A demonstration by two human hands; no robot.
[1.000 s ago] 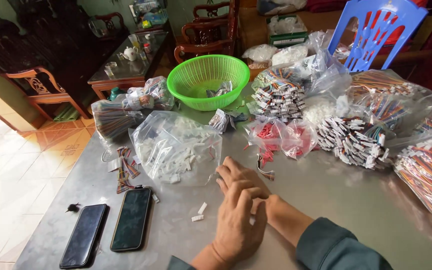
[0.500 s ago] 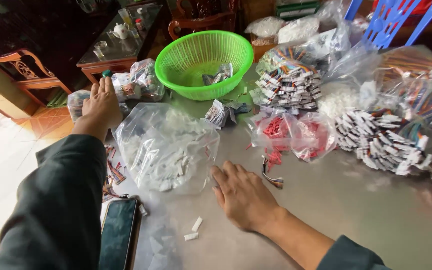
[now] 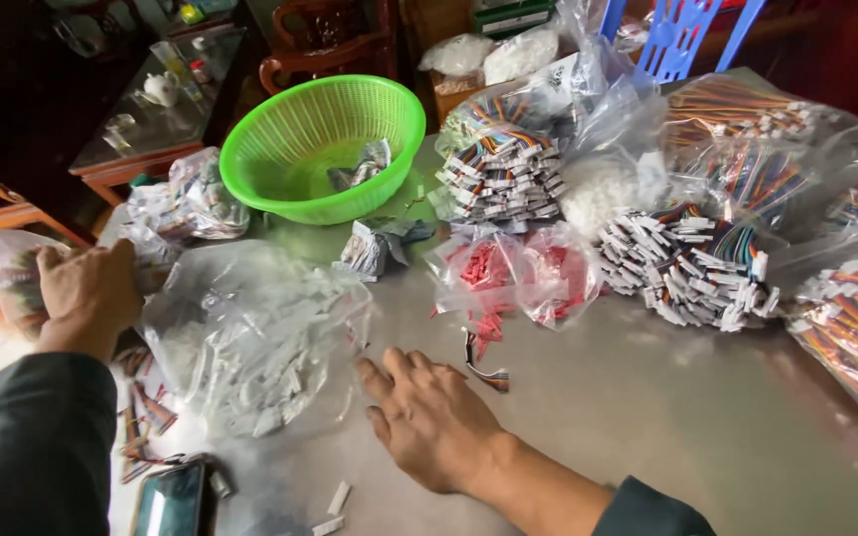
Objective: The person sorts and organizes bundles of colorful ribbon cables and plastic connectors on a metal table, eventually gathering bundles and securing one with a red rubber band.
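Note:
My left hand (image 3: 86, 288) is closed on a clear plastic bag of coloured wires (image 3: 7, 273) at the table's left edge. Flat on the grey metal table (image 3: 647, 417) lies my right hand (image 3: 429, 417), fingers spread and holding nothing. Between the two hands sits a large clear bag of small white connectors (image 3: 250, 337). A short loose wire piece (image 3: 484, 369) lies just beyond my right fingertips. Two small white connectors (image 3: 335, 504) rest near my right wrist.
A green mesh basket (image 3: 320, 149) stands at the back. Bags of red connectors (image 3: 518, 273) and bundles of multicoloured wire harnesses (image 3: 687, 263) crowd the middle and right. A phone (image 3: 166, 501) lies at the front left. A blue plastic chair (image 3: 677, 30) stands behind.
My left hand reached out to the far left and now grips a bag of wires, drawn nearer to me. My right hand has stayed flat on the table.

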